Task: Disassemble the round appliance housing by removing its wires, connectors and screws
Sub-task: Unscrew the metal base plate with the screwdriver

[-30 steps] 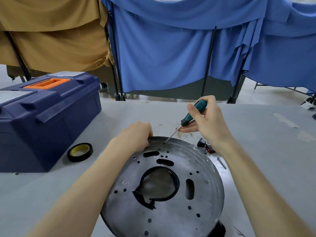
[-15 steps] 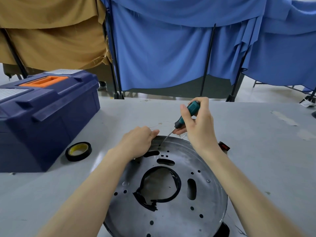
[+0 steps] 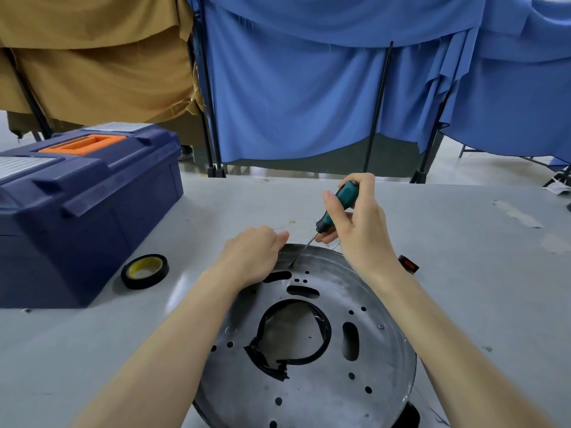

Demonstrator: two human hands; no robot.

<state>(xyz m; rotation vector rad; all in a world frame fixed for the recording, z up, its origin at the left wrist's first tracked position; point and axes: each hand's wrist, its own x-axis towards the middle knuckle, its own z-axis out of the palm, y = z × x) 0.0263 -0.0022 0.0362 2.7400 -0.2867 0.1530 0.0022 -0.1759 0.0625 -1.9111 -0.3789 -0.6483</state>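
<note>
Gripping the screwdriver [image 3: 337,204] in your right hand [image 3: 362,231], fingers curled round its handle | long axis tilted, tip pointing lower left onto round housing [image 3: 321,393], lower centre of frame | your left hand [image 3: 251,254] grips housing's far rim.

Round housing [image 3: 309,350]: dull grey metal disc, flat on the worktop, plate side up, between both forearms. The plate has small round holes and oblong slots. Its large central opening is edged with ragged black tape.

Left hand [image 3: 251,254] curls over the far-left rim.

Screwdriver [image 3: 335,208]: teal-and-black handle gripped in right hand [image 3: 361,230], shaft tilted down-left, tip on the plate just right of the left hand.

One screw [image 3: 381,326] is seated in the plate, nearer than the right wrist.

Thin wire [image 3: 290,223] lies just beyond the left hand.

Black-and-red part [image 3: 408,263] lies just right of the right wrist.
</note>
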